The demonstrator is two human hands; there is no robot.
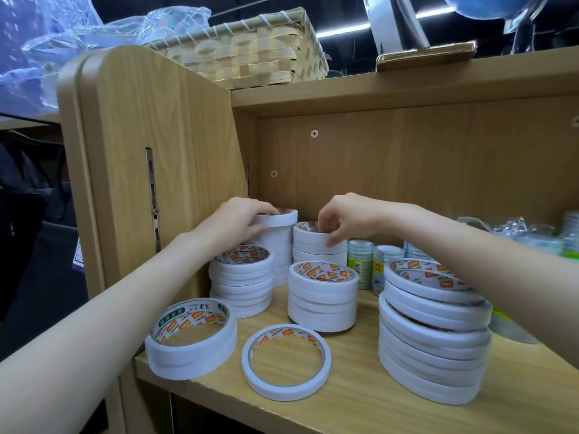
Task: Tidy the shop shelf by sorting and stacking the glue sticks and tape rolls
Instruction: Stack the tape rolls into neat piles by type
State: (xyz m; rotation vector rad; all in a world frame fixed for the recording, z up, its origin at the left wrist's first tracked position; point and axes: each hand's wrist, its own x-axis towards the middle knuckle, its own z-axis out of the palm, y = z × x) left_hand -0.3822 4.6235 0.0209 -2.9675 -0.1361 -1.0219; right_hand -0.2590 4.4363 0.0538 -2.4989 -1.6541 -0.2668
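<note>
White tape rolls stand in several stacks on a wooden shelf [360, 402]. My left hand [238, 223] grips the top roll of the tall back-left stack [277, 242]. My right hand [341, 217] pinches the top roll of the back-middle stack [316, 245], fingers reaching into its core. In front stand a left stack [242, 283], a middle stack [322, 296] and a leaning right stack [432, 333]. A short stack [191, 339] and a single thin roll [285, 361] lie near the front edge. No glue sticks are visible.
Small clear tape rolls [369, 264] stand behind the middle stack, with clear-wrapped goods [532, 236] at the right. The shelf's side panel [150, 151] closes the left. A woven basket [250, 48] and plastic bags [62, 42] sit on top.
</note>
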